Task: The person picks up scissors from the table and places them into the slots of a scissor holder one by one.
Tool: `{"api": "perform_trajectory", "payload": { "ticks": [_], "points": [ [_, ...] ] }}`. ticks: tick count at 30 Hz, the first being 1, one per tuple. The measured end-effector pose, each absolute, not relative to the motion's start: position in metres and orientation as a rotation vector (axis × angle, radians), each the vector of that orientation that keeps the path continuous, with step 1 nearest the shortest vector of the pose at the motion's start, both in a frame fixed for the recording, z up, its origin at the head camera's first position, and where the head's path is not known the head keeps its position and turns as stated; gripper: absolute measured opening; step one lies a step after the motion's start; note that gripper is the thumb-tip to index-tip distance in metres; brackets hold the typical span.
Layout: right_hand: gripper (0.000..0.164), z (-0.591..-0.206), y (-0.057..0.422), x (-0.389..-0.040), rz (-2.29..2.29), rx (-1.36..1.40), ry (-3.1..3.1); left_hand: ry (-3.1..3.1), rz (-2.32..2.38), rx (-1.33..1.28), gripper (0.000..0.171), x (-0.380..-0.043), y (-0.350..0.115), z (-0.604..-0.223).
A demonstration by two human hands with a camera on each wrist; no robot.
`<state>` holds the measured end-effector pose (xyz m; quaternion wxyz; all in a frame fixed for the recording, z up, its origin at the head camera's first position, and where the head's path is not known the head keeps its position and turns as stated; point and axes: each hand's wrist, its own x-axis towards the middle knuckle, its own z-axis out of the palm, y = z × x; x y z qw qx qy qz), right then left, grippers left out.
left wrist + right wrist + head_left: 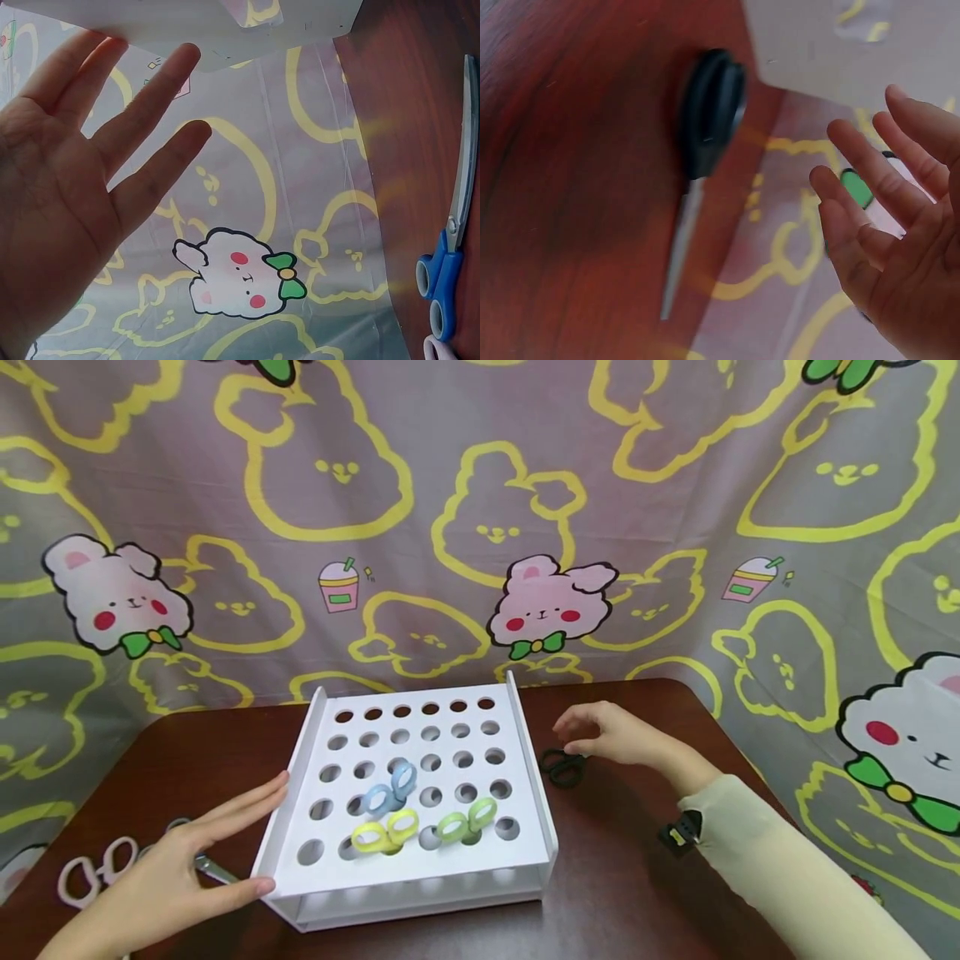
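Observation:
A white rack [330, 883] with rows of round holes stands on the table. Blue scissors [377, 799], yellow scissors [386, 837] and green scissors [467, 827] sit handles up in its holes. My left hand [176, 868] is spread at the rack's left side, with fingertips and thumb against the side panel. Right of the rack lie black-handled scissors [707, 120], flat on the table. Above them hovers my right hand [611, 735], fingers loosely bent with nothing between them; the right wrist view shows the hand [907, 217] apart from the scissors.
Left of the rack, blue-handled scissors [448, 281] lie on the table [615, 877] by my left hand, partly hidden in the head view. Pale pink-handled scissors [88, 875] lie farther left. A patterned curtain [420, 560] hangs behind the table.

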<state>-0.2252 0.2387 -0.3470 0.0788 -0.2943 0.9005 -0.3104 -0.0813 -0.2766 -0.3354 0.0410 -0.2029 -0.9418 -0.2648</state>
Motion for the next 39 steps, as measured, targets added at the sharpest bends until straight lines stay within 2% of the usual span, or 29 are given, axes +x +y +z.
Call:
{"api": "perform_trajectory", "payload": {
  "ticks": [7, 12, 17, 39],
  "points": [
    [0.03, -0.373, 0.243, -0.234, -0.854, -0.893, 2.644, -2.898, -0.819, -0.622, 0.085, -0.08, -0.277, -0.337],
    [0.04, -0.382, 0.248, -0.239, -0.931, -0.846, 2.582, -2.857, -0.847, -0.651, 0.086, -0.079, -0.276, -0.337],
    [0.048, -0.387, 0.254, -0.243, -0.912, -0.817, 2.576, -2.8, -0.908, -0.695, 0.086, -0.078, -0.273, -0.337],
    [0.06, -0.399, 0.252, -0.25, -0.692, -0.863, 2.609, -2.799, -0.88, -0.682, 0.086, -0.08, -0.271, -0.336]
  ]
}}
